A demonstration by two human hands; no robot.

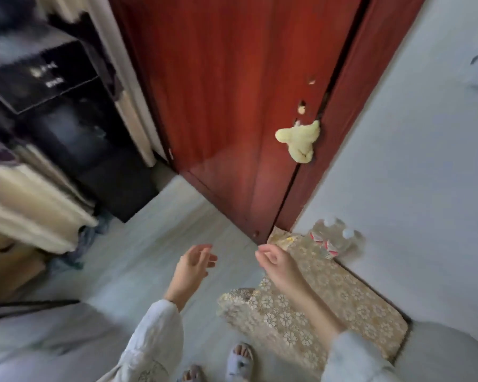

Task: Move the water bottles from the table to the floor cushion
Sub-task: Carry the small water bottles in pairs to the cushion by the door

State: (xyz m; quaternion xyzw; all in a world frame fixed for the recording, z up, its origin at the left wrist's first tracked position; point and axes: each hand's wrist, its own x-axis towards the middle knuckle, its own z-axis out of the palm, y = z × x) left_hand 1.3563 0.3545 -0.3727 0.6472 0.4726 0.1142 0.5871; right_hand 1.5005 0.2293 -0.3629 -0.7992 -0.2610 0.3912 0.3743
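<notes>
clear bottles (332,237) beyond empty right grip (276,262)

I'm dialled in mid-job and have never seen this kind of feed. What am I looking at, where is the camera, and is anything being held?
There is no machine: one wide-angle camera sits on a person's head, looking down. The left hand and right hand are open and empty. Two clear plastic water bottles with white caps stand at the far end of the gold flower-patterned floor cushion, against the pale wall. Behind is a reddish wooden door with a yellow cloth on it. No table shows here.
</notes>
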